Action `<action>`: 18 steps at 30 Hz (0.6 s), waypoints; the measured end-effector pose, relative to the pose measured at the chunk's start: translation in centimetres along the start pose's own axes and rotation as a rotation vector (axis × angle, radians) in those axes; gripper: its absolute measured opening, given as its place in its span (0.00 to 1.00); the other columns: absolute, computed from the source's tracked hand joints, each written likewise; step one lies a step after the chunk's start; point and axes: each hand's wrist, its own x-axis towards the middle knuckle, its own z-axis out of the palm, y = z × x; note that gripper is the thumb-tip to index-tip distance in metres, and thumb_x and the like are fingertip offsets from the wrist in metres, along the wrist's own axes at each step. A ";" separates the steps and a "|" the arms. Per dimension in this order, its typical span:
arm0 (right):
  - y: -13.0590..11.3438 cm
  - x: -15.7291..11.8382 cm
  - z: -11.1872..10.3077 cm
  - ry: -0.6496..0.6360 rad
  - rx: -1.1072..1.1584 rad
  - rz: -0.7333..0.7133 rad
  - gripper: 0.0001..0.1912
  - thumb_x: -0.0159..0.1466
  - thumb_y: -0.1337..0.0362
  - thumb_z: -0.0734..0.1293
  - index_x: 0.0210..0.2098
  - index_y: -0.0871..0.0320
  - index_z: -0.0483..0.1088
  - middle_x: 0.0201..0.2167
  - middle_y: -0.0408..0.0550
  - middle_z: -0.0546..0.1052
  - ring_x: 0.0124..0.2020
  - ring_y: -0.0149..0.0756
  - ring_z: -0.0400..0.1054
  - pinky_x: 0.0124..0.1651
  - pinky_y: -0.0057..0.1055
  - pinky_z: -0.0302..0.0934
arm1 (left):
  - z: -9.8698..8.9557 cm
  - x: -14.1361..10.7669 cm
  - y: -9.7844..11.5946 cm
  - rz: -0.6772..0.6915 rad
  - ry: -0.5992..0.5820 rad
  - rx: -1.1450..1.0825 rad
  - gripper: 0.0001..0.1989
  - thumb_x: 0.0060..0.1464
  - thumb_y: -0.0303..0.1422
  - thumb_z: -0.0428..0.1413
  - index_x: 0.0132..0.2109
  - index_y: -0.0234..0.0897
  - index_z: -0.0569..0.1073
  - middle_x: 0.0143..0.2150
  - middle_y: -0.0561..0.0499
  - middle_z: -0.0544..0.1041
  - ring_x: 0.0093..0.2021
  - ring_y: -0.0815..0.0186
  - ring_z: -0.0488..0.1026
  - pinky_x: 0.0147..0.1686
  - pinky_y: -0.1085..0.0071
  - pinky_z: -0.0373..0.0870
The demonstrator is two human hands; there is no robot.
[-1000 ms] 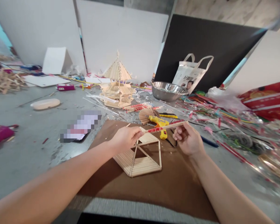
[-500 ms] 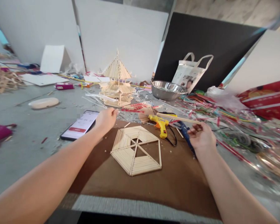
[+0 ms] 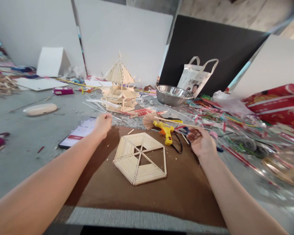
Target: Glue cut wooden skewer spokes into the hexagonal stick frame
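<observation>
My right hand [image 3: 202, 142] is closed around the end of a thin wooden stick [image 3: 176, 122], which points left above the yellow glue gun [image 3: 167, 132]. My left hand [image 3: 103, 125] has its fingers pinched together beside the phone [image 3: 75, 135]; what they hold, if anything, is too small to tell. Between my hands a hexagonal panel of wooden sticks [image 3: 149, 173] lies flat on a brown board [image 3: 181, 192]. Several of its wedges are filled with rows of sticks, while the right-hand wedge shows bare board.
Behind stands a stick-built pagoda model [image 3: 120, 71], with red-and-white sticks [image 3: 142, 112] in front. A steel bowl [image 3: 172, 96] and a white tote bag [image 3: 196, 76] are at the back. Plastic scraps [image 3: 247, 130] clutter the right. A white case [image 3: 40, 109] lies left.
My left hand has moved left, towards the phone; the red strip seen at its fingertips no longer shows there. My right hand has shifted left with the wooden stick. The view has shifted slightly.
</observation>
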 end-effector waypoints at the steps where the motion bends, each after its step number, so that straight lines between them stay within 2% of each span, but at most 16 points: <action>1: 0.1 -0.1 0.1 -0.028 -0.013 0.000 0.04 0.53 0.69 0.59 0.24 0.62 0.65 0.17 0.44 0.73 0.15 0.27 0.65 0.19 0.24 0.63 | 0.2 -0.2 0.2 0.001 0.030 -0.017 0.26 0.50 0.40 0.36 0.52 0.28 0.55 0.35 0.45 0.68 0.17 0.75 0.63 0.17 0.76 0.58; 3: 0.5 -0.4 0.2 -0.092 -0.045 0.000 0.04 0.51 0.69 0.60 0.25 0.62 0.66 0.19 0.45 0.74 0.16 0.28 0.66 0.20 0.25 0.63 | 0.5 -0.6 0.9 0.043 0.137 -0.044 0.28 0.47 0.42 0.43 0.54 0.31 0.53 0.46 0.39 0.62 0.23 0.73 0.67 0.24 0.73 0.64; 5: 0.9 -0.8 0.4 -0.159 -0.081 0.008 0.04 0.49 0.69 0.62 0.26 0.62 0.67 0.21 0.46 0.75 0.16 0.29 0.67 0.20 0.26 0.63 | 0.5 -1.4 1.7 0.209 0.236 0.062 0.29 0.45 0.42 0.48 0.53 0.32 0.56 0.53 0.36 0.54 0.33 0.66 0.68 0.35 0.68 0.64; 6: 1.1 -1.0 0.6 -0.195 -0.096 0.014 0.05 0.49 0.69 0.63 0.27 0.62 0.67 0.22 0.47 0.75 0.17 0.30 0.67 0.20 0.26 0.63 | 0.5 -1.9 2.2 0.317 0.279 0.130 0.28 0.45 0.41 0.48 0.53 0.32 0.56 0.55 0.36 0.52 0.41 0.61 0.66 0.41 0.65 0.61; 7: 1.2 -1.3 0.7 -0.233 -0.108 0.020 0.06 0.48 0.68 0.64 0.27 0.62 0.67 0.22 0.47 0.75 0.17 0.30 0.67 0.21 0.26 0.64 | 0.4 -2.4 2.7 0.429 0.295 0.200 0.26 0.46 0.41 0.48 0.51 0.33 0.59 0.54 0.38 0.54 0.46 0.58 0.61 0.45 0.62 0.57; 9: 1.5 -1.7 0.9 -0.298 -0.125 0.023 0.06 0.47 0.67 0.65 0.27 0.61 0.67 0.23 0.47 0.75 0.18 0.31 0.68 0.22 0.26 0.64 | 0.3 -3.4 3.7 0.660 0.211 0.291 0.20 0.48 0.41 0.46 0.47 0.35 0.63 0.50 0.43 0.62 0.50 0.58 0.57 0.48 0.61 0.52; 12: 1.7 -2.4 1.4 -0.355 -0.139 0.019 0.06 0.48 0.66 0.66 0.26 0.61 0.67 0.24 0.46 0.75 0.19 0.31 0.68 0.23 0.26 0.64 | 0.3 -4.9 5.0 0.927 0.020 0.343 0.18 0.50 0.42 0.45 0.43 0.34 0.66 0.44 0.46 0.68 0.46 0.62 0.61 0.46 0.64 0.54; 14: 1.8 -2.9 1.6 -0.377 -0.138 0.028 0.06 0.47 0.65 0.66 0.26 0.61 0.66 0.24 0.45 0.75 0.19 0.30 0.68 0.23 0.26 0.64 | 0.4 -5.6 5.6 0.998 -0.050 0.374 0.18 0.51 0.41 0.44 0.42 0.34 0.67 0.41 0.46 0.71 0.43 0.63 0.63 0.44 0.65 0.55; 18: 2.2 -3.6 1.9 -0.407 -0.155 0.049 0.07 0.47 0.64 0.67 0.26 0.61 0.66 0.24 0.46 0.75 0.19 0.30 0.68 0.24 0.26 0.64 | 0.6 -6.1 6.0 1.013 -0.163 0.485 0.16 0.55 0.35 0.39 0.34 0.35 0.70 0.26 0.50 0.73 0.28 0.70 0.67 0.39 0.68 0.56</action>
